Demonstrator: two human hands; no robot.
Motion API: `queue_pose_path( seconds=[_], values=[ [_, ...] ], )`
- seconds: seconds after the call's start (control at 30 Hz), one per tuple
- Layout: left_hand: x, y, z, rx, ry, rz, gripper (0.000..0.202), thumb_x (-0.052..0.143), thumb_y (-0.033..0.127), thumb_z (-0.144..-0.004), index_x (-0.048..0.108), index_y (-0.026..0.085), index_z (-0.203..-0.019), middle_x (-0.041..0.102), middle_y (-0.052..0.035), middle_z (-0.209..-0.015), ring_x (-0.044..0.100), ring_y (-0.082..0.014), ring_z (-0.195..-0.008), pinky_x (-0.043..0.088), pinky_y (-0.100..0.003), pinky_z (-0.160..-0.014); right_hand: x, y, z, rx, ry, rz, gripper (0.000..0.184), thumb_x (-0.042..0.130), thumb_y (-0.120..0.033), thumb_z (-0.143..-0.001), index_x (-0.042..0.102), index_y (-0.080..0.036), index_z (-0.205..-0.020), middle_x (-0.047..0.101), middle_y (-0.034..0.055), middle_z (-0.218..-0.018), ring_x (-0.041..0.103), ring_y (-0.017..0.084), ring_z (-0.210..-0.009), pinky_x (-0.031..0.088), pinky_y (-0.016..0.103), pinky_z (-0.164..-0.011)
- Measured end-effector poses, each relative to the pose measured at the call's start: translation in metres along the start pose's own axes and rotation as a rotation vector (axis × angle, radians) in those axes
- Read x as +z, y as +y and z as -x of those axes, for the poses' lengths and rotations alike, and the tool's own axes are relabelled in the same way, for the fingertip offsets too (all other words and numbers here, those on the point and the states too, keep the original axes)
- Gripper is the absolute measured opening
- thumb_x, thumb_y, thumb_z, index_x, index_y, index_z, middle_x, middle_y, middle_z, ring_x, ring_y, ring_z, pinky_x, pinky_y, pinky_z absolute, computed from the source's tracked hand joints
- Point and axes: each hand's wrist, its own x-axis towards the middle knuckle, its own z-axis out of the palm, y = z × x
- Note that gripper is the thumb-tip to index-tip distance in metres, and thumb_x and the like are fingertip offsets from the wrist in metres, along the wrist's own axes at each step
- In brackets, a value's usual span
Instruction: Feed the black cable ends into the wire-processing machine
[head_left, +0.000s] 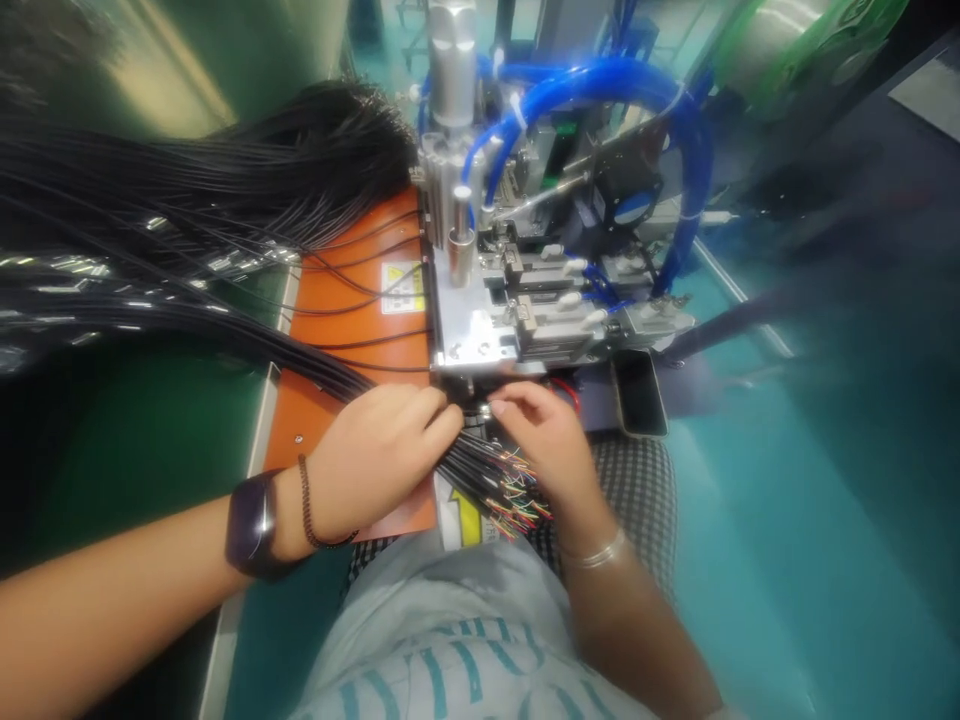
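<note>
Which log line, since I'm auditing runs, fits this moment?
left hand: gripping black cables | right hand: near machine, grip unclear | coloured wire ends: exposed

head view | from eye height | facing forward, down | close above hands (386, 450)

No whole word reading clearly. White label (392, 290) with yellow patch sitting on orange surface (289, 415), beside machine (480, 330); yellow part showing dark warning-like mark, print lying too small to read. Second label, white (450, 525) with yellow arrow-like sign (469, 520), showing below cables (469, 460), partly hidden; small dark characters standing along its right side, not resolving. Shirt (405, 590) bearing large teal capitals (439, 685) in rows, folds bending them past sure reading.
</note>
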Motion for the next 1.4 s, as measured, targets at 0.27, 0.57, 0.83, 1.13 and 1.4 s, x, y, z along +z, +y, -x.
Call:
queue_pose_path(
  seconds=[0.27, 0.57, 0.83, 1.13, 1.4],
  values=[
    [-0.005, 0.007, -0.001, -0.032, -0.028, 0.009, 0.019, 0.045, 0.011, -0.086, 0.061, 0.014, -0.096, 0.059, -0.0067, -0.081, 0.054, -0.0217, -0.07, 0.045, -0.035, -0.059, 0.004, -0.013, 0.002, -0.016, 0.051, 0.248, 0.01, 0.056, -0.026, -0.078, 0.059, -0.019, -0.072, 0.05, -0.0029, -0.062, 0.045, 0.012, -0.059, 0.036, 0.023, -0.055],
    [-0.017, 0.024, 0.004, -0.114, -0.112, -0.035, 0.021, 0.047, 0.013, -0.083, 0.061, 0.008, -0.098, 0.059, -0.0104, -0.085, 0.054, -0.0253, -0.079, 0.046, -0.037, -0.064, 0.0, -0.003, -0.003, 0.228, -0.023, 0.043, 0.02, 0.062, -0.037, -0.074, 0.059, -0.016, -0.073, 0.047, -0.0051, -0.056, 0.038, 0.009, -0.047, 0.032, 0.022, -0.046],
    [-0.02, 0.01, 0.003, -0.118, -0.213, 0.138, 0.025, 0.051, 0.016, -0.082, 0.057, 0.011, -0.105, 0.059, -0.0054, -0.077, 0.054, -0.0233, -0.072, 0.046, -0.038, -0.065, -0.027, -0.016, 0.02, -0.5, -0.318, 0.323, 0.027, 0.061, -0.019, -0.083, 0.063, -0.028, -0.108, 0.064, 0.0033, -0.094, 0.059, 0.017, -0.085, 0.049, 0.031, -0.074],
    [-0.02, 0.008, 0.002, -0.123, -0.196, 0.183, 0.009, 0.053, 0.014, -0.077, 0.056, 0.016, -0.085, 0.059, -0.0047, -0.076, 0.055, -0.0237, -0.072, 0.046, -0.038, -0.066, -0.023, -0.015, 0.03, -0.776, -0.222, 0.259, 0.03, 0.06, -0.013, -0.084, 0.064, -0.029, -0.109, 0.067, 0.0033, -0.087, 0.06, 0.017, -0.08, 0.05, 0.034, -0.071],
    [-0.01, 0.0, 0.002, -0.17, -0.131, 0.074, 0.01, 0.054, 0.013, -0.078, 0.056, 0.017, -0.087, 0.062, -0.0045, -0.082, 0.056, -0.023, -0.072, 0.047, -0.038, -0.065, -0.01, -0.005, 0.019, -0.717, -0.118, 0.282, 0.011, 0.062, -0.025, -0.084, 0.07, -0.025, -0.092, 0.069, 0.0035, -0.082, 0.06, 0.019, -0.078, 0.049, 0.035, -0.071]
  ],
)
